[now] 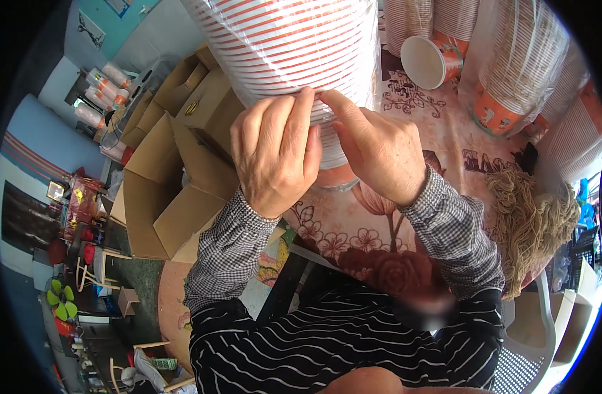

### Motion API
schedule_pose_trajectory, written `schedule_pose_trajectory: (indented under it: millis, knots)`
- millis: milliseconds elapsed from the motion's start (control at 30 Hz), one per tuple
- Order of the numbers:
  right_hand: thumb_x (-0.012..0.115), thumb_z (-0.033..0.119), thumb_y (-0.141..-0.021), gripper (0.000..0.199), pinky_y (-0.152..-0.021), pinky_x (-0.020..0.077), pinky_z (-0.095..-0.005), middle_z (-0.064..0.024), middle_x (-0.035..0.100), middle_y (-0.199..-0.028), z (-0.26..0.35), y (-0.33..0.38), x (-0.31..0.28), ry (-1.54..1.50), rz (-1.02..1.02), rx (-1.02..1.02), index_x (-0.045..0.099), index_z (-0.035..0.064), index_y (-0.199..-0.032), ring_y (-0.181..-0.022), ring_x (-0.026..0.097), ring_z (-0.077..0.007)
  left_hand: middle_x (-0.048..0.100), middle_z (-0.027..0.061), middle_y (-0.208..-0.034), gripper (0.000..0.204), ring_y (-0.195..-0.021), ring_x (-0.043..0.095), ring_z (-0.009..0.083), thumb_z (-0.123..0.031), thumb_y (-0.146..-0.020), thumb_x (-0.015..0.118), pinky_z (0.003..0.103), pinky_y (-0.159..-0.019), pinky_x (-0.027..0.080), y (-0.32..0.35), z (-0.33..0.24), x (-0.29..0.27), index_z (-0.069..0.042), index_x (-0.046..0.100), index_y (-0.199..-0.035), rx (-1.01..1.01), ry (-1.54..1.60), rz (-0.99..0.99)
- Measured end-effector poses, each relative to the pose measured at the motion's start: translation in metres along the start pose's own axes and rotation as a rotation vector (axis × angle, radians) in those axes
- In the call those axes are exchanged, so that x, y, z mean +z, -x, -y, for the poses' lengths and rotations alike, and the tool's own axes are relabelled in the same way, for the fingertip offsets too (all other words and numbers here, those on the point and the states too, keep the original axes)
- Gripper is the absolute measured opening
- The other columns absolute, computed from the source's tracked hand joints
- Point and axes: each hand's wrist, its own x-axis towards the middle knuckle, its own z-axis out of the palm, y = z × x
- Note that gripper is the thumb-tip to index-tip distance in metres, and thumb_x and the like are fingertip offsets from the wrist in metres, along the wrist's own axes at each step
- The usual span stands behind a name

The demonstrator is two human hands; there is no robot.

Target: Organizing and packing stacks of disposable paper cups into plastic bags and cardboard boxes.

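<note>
A tall stack of paper cups, white with orange rim lines, stands in a clear plastic sleeve in front of me, its top beyond the view's upper edge. My left hand is closed against its near side, fingers together and bent. From the right, my right hand presses on the same stack, its index finger bent toward the left fingertips. The two index fingertips almost meet on the cup rims. Whether they pinch the plastic or a rim, I cannot tell. Below them the orange lowest cup shows.
A floral tablecloth covers the table. More sleeved cup stacks stand at the right, near a cup lying on its side. A bundle of tan strings hangs over the right edge. Open cardboard boxes stand at the left.
</note>
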Motion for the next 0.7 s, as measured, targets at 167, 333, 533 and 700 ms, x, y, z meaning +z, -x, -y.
schedule_pose_trajectory:
  millis: [167, 333, 533, 700]
  knots:
    - [0.068, 0.005, -0.087, 0.05, -0.053, 0.0528, -0.0347, -0.0069, 0.066, -0.072, -0.001, 0.0, -0.006, 0.007, -0.007, -0.011, 0.055, 0.0121, -0.135, -0.058, 0.065, -0.0236, 0.063, 0.0074, -0.117, 0.048, -0.109, 0.057, 0.0266, -0.01, -0.082, 0.071, 0.042, -0.094, 0.042, -0.004, 0.0, -0.001, -0.005, 0.064, -0.13, 0.019, -0.023, 0.003]
    - [0.068, 0.006, -0.087, 0.049, -0.053, 0.0526, -0.0345, -0.0064, 0.066, -0.073, -0.001, -0.001, -0.005, 0.021, -0.013, -0.019, 0.056, 0.0122, -0.134, -0.057, 0.065, -0.0232, 0.063, 0.0058, -0.112, 0.042, -0.107, 0.057, 0.0262, -0.01, -0.082, 0.071, 0.042, -0.092, 0.043, -0.011, 0.005, -0.003, -0.007, 0.066, -0.124, 0.03, -0.056, -0.005]
    - [0.068, 0.006, -0.087, 0.049, -0.051, 0.0523, -0.034, -0.0061, 0.066, -0.073, -0.003, 0.0, -0.003, 0.041, -0.027, -0.026, 0.055, 0.0125, -0.134, -0.058, 0.065, -0.0224, 0.061, 0.0045, -0.112, 0.041, -0.106, 0.057, 0.0256, -0.01, -0.082, 0.072, 0.042, -0.091, 0.043, -0.013, 0.005, -0.001, -0.009, 0.067, -0.122, 0.043, -0.076, -0.028]
    - [0.068, 0.006, -0.088, 0.049, -0.051, 0.0526, -0.0339, -0.0054, 0.066, -0.072, -0.004, 0.0, -0.004, 0.042, -0.015, -0.026, 0.055, 0.0128, -0.134, -0.058, 0.065, -0.0219, 0.06, 0.0046, -0.12, 0.041, -0.111, 0.055, 0.026, -0.009, -0.082, 0.072, 0.041, -0.092, 0.043, -0.011, 0.002, -0.003, -0.009, 0.067, -0.123, 0.032, -0.097, -0.026]
